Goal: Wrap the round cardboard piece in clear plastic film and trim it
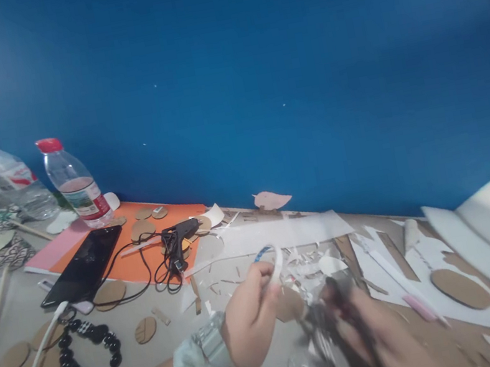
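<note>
My left hand (254,318), with a pale scrunchie and a watch-like band at the wrist, pinches a curved white strip (278,265) with a blue patch near its end. The strip bends up over the fingertips. To its right, my right hand (361,321) is smeared by motion. Its fingers look closed round a dark object (335,303), too blurred to name. A round cardboard disc (289,303) lies between the hands. White paper scraps (332,264) are scattered just beyond them.
A black glue gun (174,246) with a coiled cable rests on orange paper (132,273). Left of it are a phone (83,262), two plastic bottles (79,187) and a black bead bracelet (67,360). Cut white sheets (476,310) lie right; a blue wall (255,80) stands behind.
</note>
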Tool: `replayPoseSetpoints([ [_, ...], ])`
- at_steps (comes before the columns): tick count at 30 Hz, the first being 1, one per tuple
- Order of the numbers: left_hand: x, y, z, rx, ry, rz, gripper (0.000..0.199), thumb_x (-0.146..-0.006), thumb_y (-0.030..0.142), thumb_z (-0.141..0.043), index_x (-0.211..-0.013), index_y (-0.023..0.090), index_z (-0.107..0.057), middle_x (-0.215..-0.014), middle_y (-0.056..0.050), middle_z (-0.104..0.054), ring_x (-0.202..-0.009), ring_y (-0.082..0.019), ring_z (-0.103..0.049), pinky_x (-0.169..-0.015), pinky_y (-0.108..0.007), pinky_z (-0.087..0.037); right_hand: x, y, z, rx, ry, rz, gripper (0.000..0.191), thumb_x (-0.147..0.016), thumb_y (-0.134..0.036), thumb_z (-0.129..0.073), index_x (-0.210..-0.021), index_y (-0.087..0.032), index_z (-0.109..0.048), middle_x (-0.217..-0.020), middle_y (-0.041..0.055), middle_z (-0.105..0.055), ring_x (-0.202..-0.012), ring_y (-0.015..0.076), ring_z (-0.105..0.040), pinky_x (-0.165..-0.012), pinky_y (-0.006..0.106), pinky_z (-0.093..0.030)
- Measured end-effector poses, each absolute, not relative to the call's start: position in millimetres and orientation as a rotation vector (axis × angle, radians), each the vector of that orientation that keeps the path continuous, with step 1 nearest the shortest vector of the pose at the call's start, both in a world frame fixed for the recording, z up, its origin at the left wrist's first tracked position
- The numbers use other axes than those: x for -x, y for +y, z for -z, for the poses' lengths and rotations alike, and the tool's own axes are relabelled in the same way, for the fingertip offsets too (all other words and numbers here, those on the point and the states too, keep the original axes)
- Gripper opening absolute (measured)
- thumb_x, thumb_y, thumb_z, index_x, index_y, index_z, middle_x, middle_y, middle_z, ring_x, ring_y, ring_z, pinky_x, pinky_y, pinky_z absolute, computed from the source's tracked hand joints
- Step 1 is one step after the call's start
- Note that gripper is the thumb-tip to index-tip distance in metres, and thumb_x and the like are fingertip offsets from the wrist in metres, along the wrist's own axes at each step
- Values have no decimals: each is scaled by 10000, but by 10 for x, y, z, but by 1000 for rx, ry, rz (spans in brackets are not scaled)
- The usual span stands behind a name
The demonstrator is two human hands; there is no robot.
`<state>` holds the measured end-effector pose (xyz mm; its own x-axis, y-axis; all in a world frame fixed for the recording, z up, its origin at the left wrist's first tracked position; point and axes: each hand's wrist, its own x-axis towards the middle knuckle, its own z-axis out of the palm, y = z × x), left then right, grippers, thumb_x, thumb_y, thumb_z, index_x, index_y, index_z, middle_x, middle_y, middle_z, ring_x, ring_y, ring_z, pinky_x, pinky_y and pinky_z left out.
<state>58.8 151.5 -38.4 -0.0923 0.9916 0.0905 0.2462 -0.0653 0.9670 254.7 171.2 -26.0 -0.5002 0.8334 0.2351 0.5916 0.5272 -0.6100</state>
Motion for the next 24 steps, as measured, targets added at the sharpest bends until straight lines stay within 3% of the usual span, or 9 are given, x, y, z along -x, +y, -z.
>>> replayPoseSetpoints([
  [3, -578, 1513, 359, -1453, 1394, -1184, 230, -942, 308, -330, -1029, 192, -508, -810, -22, -616, -715, -156, -571, -682, -275, -432, -2485, 1844, 315, 1249, -2287, -589, 229, -795, -220, -547, -1015, -234, -487, -881, 53, -611, -749, 200, -592, -625, 324, -501],
  [5, -570, 1510, 368, -1519, 1402, -1152, 219, -935, 276, -341, -1058, 199, -505, -904, -37, -628, -839, -177, -587, -768, -296, -431, -2485, 1885, 342, 1307, -2343, -523, 265, -733, -203, -558, -977, -230, -459, -862, 48, -594, -771, 223, -586, -647, 345, -485],
  [11, -544, 1509, 455, -1616, 1486, -1042, 237, -904, 250, -390, -1107, 210, -507, -1082, -67, -618, -1031, -220, -551, -900, -358, -403, -2500, 1894, 384, 1426, -2393, -555, 179, -746, -215, -498, -910, -221, -427, -835, 34, -537, -765, 208, -541, -630, 324, -427],
  [16, -530, 1538, 439, -1638, 1516, -972, 284, -901, 246, -371, -1139, 187, -513, -1128, -87, -615, -1057, -235, -547, -919, -384, -403, -2465, 1900, 355, 1444, -2420, -555, 152, -721, -215, -509, -836, -218, -410, -778, 22, -512, -744, 214, -513, -603, 312, -380],
  [24, -532, 1555, 445, -1634, 1541, -1030, 314, -850, 181, -430, -1140, 194, -551, -1142, -71, -628, -1065, -233, -560, -928, -359, -416, -2475, 1890, 358, 1417, -2412, -593, 199, -698, -198, -512, -870, -218, -415, -800, 27, -510, -738, 203, -510, -594, 299, -378],
])
